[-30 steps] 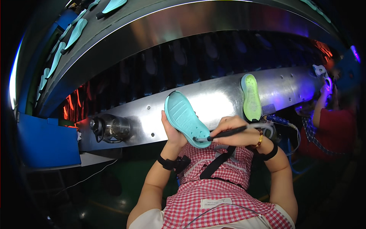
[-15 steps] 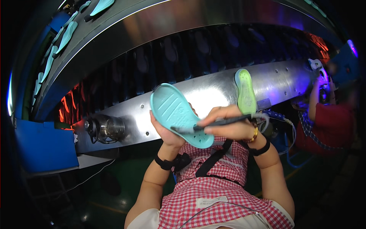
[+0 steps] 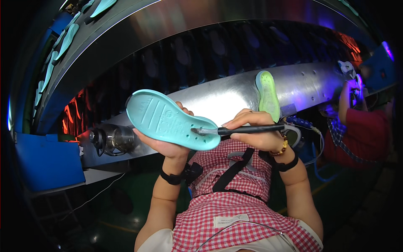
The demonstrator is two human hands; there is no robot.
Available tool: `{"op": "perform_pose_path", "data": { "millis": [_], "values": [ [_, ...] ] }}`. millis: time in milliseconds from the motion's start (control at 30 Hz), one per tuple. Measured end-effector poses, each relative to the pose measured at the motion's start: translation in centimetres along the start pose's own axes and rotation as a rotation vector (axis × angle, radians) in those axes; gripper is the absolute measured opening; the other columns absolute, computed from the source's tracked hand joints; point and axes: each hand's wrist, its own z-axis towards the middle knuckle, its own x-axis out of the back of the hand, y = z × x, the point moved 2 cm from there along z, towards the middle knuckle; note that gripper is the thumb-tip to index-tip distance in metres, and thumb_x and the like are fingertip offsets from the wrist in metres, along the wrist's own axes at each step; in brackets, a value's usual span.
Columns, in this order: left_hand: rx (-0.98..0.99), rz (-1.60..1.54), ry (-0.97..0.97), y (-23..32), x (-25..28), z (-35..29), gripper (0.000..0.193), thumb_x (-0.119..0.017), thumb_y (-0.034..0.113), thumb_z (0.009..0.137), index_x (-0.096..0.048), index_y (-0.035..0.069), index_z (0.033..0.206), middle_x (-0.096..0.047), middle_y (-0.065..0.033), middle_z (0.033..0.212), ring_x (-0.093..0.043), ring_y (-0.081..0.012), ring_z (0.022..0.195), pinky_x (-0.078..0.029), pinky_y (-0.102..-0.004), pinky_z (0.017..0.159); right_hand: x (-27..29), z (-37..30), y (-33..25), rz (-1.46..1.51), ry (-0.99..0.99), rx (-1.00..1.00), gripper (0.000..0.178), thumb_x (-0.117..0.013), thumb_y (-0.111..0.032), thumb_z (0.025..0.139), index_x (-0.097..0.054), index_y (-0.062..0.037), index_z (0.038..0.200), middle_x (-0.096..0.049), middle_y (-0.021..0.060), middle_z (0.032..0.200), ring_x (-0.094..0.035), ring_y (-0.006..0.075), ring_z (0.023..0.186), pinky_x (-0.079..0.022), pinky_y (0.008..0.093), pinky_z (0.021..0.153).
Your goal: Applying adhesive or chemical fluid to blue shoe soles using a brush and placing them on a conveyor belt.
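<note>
A turquoise shoe sole (image 3: 161,117) is held up in my left hand (image 3: 161,145), its grooved and holed face toward me. The left thumb lies along its near edge and fingertips show over the far edge. Closed round a black-handled brush (image 3: 247,129) is my right hand (image 3: 260,136). The brush's tip meets the sole's surface beside the small holes at the narrower right end. Past my right hand, a yellow-green sole (image 3: 268,94) with a pale blue edge lies on the metal ledge (image 3: 235,90).
A clear jar with a black lid (image 3: 113,140) stands on the ledge at left. Several turquoise soles (image 3: 67,42) lie on the conveyor at upper left. Behind the ledge hang dark strips (image 3: 182,56). At far right another person in a red top (image 3: 363,138) works under violet light.
My left hand has moved left and turned the sole, so it now lies more level. The brush has swung nearly horizontal, its tip now by the holes.
</note>
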Motion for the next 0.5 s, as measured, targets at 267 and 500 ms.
{"op": "perform_pose_path", "data": {
  "millis": [267, 500],
  "values": [
    [0.062, -0.095, -0.182, -0.2, -0.5, 0.0, 0.087, -0.015, 0.073, 0.076, -0.041, 0.004, 0.121, -0.052, -0.0195, 0.1, -0.055, -0.0293, 0.083, -0.047, -0.0409, 0.072, -1.2, -1.1, 2.7, 0.45, -0.041, -0.041, 0.019, -0.061, 0.003, 0.074, -0.06, 0.0016, 0.093, -0.062, 0.0127, 0.094, -0.058, 0.0148, 0.084, -0.047, 0.0242, 0.074],
    [0.35, -0.193, 0.106, -2.8, 0.4, -3.2, 0.07, -0.029, 0.056, 0.085, -0.027, 0.003, 0.131, -0.043, -0.0234, 0.12, -0.05, -0.034, 0.103, -0.041, -0.0451, 0.089, -3.0, -1.1, 2.1, 0.508, 0.076, -0.194, 0.02, -0.062, -0.001, 0.075, -0.06, 0.0015, 0.095, -0.063, 0.0095, 0.089, -0.059, 0.0112, 0.08, -0.047, 0.0211, 0.072]
  ]
}}
